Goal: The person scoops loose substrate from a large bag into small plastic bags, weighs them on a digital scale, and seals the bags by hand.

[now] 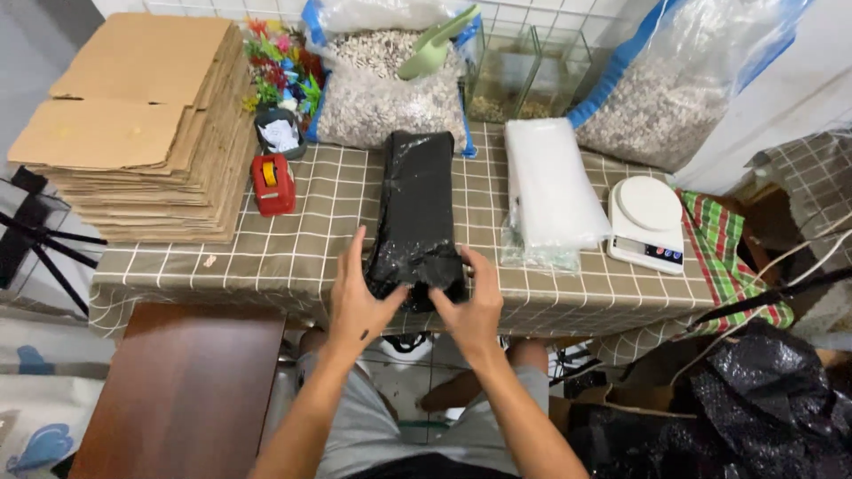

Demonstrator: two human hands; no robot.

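A long black plastic-wrapped package lies lengthwise on the checked tablecloth. My left hand grips its near left corner, fingers up along the side and thumb across the front. My right hand holds the near right corner, thumb pressed on the black wrap. Both hands pinch the package's near end at the table's front edge.
A stack of flat cardboard sits at left, a red tape dispenser beside it. Bags of gravel with a green scoop stand behind. A white foam roll and white kitchen scale lie right. A black bag is at lower right.
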